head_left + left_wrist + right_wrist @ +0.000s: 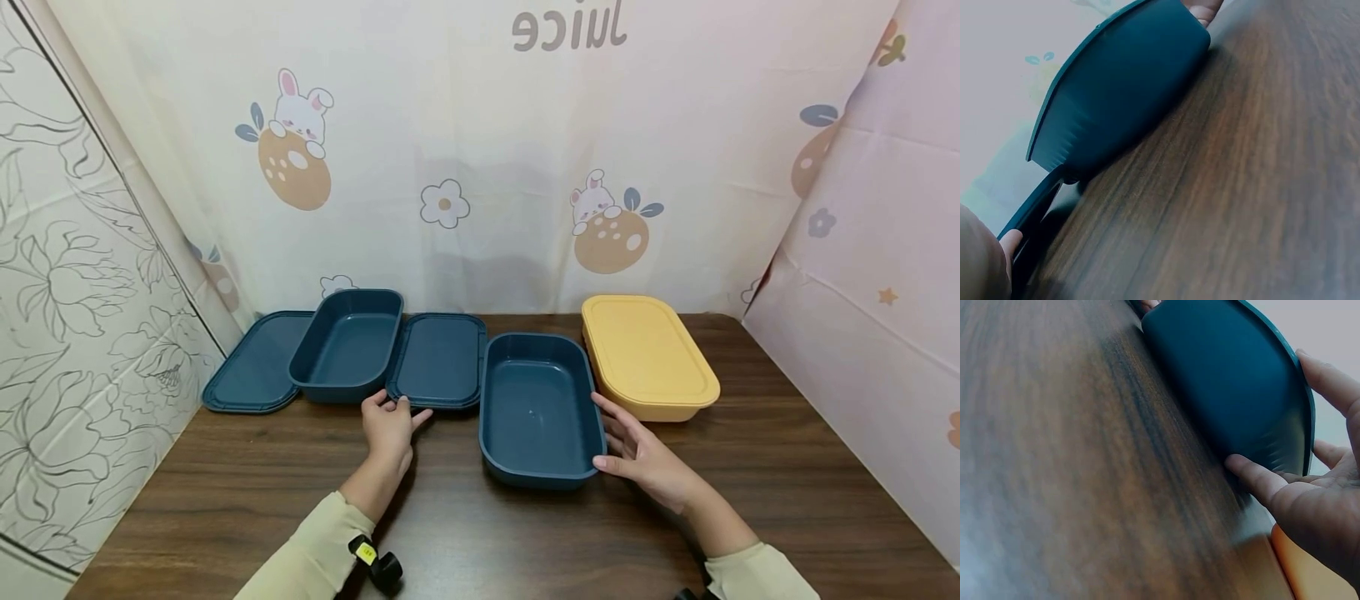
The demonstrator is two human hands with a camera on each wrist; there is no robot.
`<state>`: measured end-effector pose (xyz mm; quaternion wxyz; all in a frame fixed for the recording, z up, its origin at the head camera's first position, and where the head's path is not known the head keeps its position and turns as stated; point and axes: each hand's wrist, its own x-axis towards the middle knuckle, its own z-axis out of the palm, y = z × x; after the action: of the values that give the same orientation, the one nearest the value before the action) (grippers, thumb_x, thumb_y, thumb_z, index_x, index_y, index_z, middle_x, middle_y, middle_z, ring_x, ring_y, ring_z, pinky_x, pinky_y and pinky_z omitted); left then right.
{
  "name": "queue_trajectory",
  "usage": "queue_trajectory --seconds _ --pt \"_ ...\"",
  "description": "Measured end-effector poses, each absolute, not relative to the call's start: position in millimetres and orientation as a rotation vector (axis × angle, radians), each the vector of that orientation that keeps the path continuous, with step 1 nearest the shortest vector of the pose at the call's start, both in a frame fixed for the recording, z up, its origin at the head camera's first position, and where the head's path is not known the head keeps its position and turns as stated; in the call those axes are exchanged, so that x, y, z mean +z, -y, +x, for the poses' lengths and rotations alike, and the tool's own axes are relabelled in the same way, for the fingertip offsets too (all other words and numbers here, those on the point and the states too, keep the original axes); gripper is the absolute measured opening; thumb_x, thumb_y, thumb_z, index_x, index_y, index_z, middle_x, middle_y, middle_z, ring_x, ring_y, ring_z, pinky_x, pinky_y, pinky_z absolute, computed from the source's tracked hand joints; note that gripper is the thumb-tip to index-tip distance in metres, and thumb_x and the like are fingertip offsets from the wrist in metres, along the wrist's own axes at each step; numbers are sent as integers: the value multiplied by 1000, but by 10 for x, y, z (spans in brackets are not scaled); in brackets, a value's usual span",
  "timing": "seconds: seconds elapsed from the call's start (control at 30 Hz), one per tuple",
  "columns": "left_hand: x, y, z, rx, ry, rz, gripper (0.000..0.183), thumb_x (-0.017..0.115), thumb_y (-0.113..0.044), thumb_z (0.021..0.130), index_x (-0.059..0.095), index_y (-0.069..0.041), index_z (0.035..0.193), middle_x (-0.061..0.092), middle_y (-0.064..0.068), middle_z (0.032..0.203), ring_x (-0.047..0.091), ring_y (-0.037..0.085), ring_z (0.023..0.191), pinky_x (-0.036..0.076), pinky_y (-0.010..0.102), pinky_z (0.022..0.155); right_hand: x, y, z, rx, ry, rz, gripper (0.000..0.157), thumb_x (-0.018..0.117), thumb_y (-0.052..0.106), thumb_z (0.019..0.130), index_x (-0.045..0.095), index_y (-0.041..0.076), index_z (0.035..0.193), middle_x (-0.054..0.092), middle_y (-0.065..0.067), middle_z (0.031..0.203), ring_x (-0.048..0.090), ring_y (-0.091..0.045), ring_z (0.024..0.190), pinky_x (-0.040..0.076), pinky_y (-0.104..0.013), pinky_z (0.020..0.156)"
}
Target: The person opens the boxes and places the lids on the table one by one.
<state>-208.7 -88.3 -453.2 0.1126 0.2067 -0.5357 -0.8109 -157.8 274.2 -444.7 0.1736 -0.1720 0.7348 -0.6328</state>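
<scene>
Head: the right hand (648, 467) rests spread, loosely extended fingers against the front blue container (536, 417). Just left of that container, the left hand (388, 433) touches a blue lid (441, 358); right of it stands a yellow box (648, 350).

Left wrist: one fingertip meets the lid's edge; whether the fingers grip, one cannot tell.

Right wrist: one fingertip meets the container's rim.

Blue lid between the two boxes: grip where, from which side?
The near edge of the blue lid, reached from the front, looks best: it is flat and thin, so pinch that edge from above and below. The left box and right box stand close on both sides. The left hand touches that edge; the left wrist view seems to show a gap beneath.
</scene>
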Motion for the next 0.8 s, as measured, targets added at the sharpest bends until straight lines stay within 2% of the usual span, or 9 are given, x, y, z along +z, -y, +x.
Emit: queue_trajectory --seconds 0.23,0.37,0.53,0.7,0.8 --pt "-4535 890 -2122 -2395 1571 632 49 41 10 98 20 8 143 28 31 127 40 42 126 56 45 78 -4427 -2737 -1570 -1792 -2083 -490 82 59 5 96 7 17 158 4 -25 159 9 -52 141 42 -22 97" --pt "-4539 910 -2132 -2371 1614 645 50 42 10 98 21 9 143 29 36 134 44 47 124 56 45 80 -4425 -2737 -1570 -1793 -2080 -496 81 59 6 96 7 16 158 3 -26 159 9 -53 140 43 -22 97" --pt "-4518 944 -2130 -2283 1722 689 47 48 8 97 31 10 140 38 34 128 58 45 105 57 40 78 -4430 -2739 -1568 -1797 -2077 -504 81 59 5 97 7 16 158 2 -27 158 8 -54 140 42 -22 97" --pt "-4467 1005 -2104 -2235 1819 735 42 51 4 97 39 11 136 47 27 118 66 27 77 59 34 70 -4442 -2742 -1574 -1802 -2067 -489 82 59 4 96 7 18 158 3 -25 159 9 -52 141 42 -21 96" --pt "-4436 1051 -2086 -2256 1848 758 43 51 3 97 41 11 138 52 27 121 68 22 73 59 33 67 -4445 -2742 -1575 -1807 -2060 -485 82 59 5 96 7 18 158 4 -24 159 10 -51 141 43 -22 97"
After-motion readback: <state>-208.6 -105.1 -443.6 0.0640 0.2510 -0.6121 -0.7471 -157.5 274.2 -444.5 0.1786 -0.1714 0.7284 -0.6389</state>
